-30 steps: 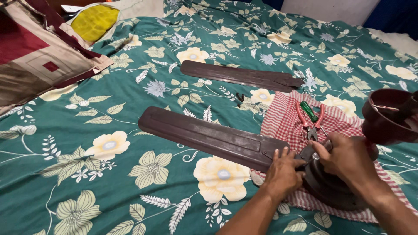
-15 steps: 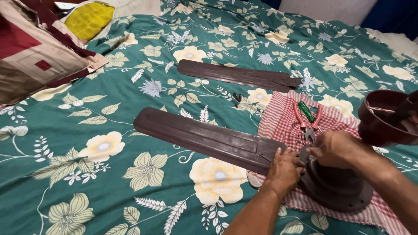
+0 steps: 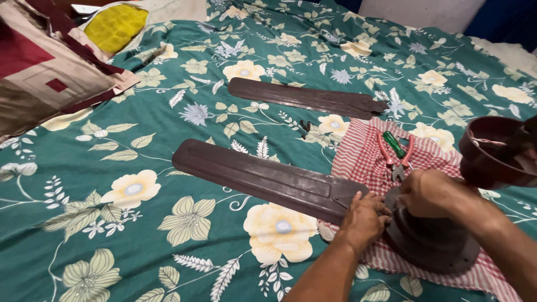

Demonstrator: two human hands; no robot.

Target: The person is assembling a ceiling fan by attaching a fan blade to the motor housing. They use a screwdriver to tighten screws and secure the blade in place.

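A dark brown ceiling fan motor (image 3: 430, 243) sits on a red and white checked cloth (image 3: 363, 159) laid over a green floral bedsheet (image 3: 168, 240). One long brown fan blade (image 3: 263, 179) lies with its end against the motor. My left hand (image 3: 364, 215) presses on that blade end where it meets the motor. My right hand (image 3: 428, 193) is closed on top of the motor, next to the joint; what it grips is hidden. A second brown blade (image 3: 305, 98) lies loose farther back.
Red and green handled pliers (image 3: 396, 151) lie on the cloth behind my right hand. A dark brown cup-shaped fan cover (image 3: 492, 151) stands at the right edge. A few small dark screws (image 3: 305, 125) lie on the sheet. A patchwork pillow (image 3: 39, 72) and a yellow item (image 3: 114, 25) sit at the upper left.
Both hands stayed at the joint of blade and motor with small finger shifts. The view moved a little; the blades have not shifted.
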